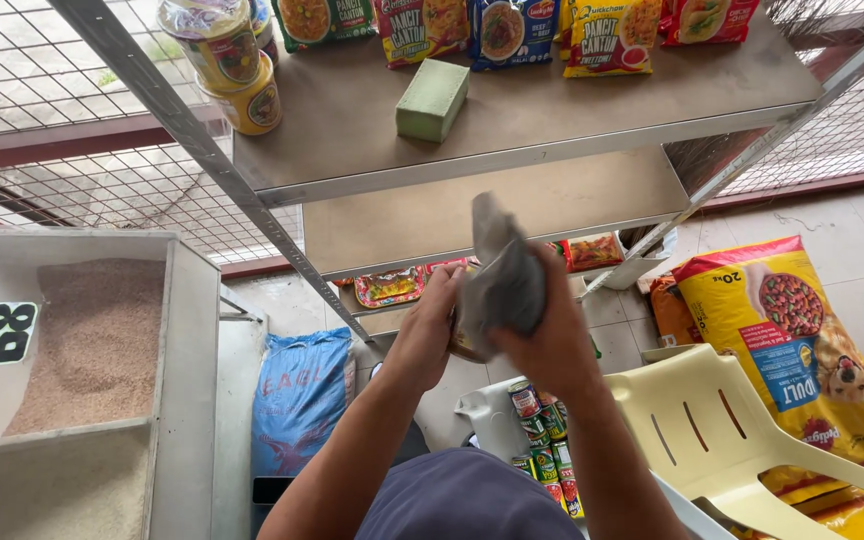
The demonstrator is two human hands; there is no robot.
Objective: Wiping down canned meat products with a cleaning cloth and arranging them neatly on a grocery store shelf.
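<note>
Both my hands are raised in front of a metal shelf unit [512, 150]. My left hand [430, 330] grips a round can [464, 345] from the left; only a sliver of the can shows. My right hand [552, 340] presses a grey cloth [505, 280] over the can, and the cloth's loose end sticks up. Below my hands a row of small printed cans [544, 445] stands in a white container [487, 420].
The top shelf holds a green sponge block [433, 99], stacked cans [237, 70] and noodle packets [512, 30]. A bin of rice [92, 340] stands left, a blue sack [300, 400] beside it. A cream plastic chair [732, 440] and a yellow pet-food bag [802, 340] are at right.
</note>
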